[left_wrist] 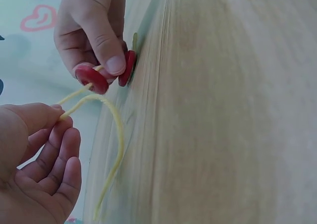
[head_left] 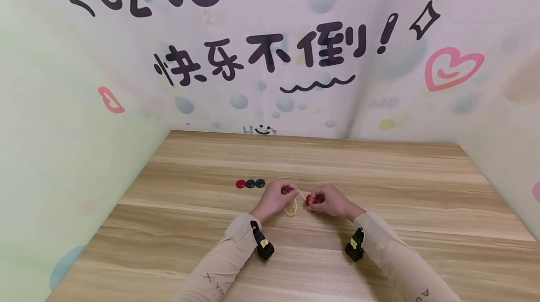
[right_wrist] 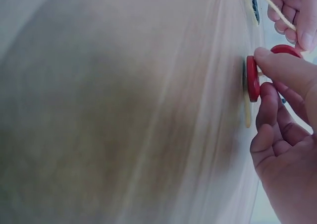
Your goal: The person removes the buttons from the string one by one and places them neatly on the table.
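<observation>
My left hand (head_left: 275, 199) pinches a yellow string (left_wrist: 120, 135) between thumb and forefinger. The string's loose length curves down in a loop beside that hand. One red button (left_wrist: 92, 80) sits on the string, tilted, between the two hands. A second red button (right_wrist: 252, 80) stands on edge by the tips of my right hand (head_left: 331, 201), whose thumb and fingers grip it at the rim. More string (right_wrist: 247, 112) shows beyond this second button, close to the tabletop. The holes of both buttons cannot be made out.
On the wooden table (head_left: 190, 245), left of and beyond my left hand, lie a red button (head_left: 240, 184) and two dark blue buttons (head_left: 255, 183) in a row. A printed cloth wall (head_left: 261, 109) rises at the table's back edge.
</observation>
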A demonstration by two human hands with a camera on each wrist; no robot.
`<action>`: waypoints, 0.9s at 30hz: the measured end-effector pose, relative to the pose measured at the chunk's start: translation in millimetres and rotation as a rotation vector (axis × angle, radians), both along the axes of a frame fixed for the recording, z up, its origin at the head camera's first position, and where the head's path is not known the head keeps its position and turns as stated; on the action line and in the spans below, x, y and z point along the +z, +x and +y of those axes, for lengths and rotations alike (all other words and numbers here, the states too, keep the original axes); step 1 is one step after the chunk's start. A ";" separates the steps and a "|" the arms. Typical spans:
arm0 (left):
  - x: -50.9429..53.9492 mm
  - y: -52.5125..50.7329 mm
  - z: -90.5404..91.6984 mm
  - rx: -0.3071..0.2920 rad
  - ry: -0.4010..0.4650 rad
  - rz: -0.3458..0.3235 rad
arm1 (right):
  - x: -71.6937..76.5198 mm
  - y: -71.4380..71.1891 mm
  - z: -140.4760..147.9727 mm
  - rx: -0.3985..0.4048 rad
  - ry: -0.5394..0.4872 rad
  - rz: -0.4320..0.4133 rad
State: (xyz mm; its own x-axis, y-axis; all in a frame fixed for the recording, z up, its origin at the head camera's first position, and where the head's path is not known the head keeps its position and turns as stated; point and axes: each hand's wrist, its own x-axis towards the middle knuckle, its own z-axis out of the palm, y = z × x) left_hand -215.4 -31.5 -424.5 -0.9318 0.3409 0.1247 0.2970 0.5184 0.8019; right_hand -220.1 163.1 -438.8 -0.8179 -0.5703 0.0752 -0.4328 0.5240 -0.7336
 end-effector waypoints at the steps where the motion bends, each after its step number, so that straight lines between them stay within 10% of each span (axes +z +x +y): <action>1: 0.0 0.0 0.0 -0.002 0.001 0.003 | 0.2 0.2 -0.2 -0.005 -0.003 0.000; 27: -2.9 -1.8 2.7 0.012 0.048 0.000 | 3.5 0.9 -1.1 -0.075 -0.038 0.049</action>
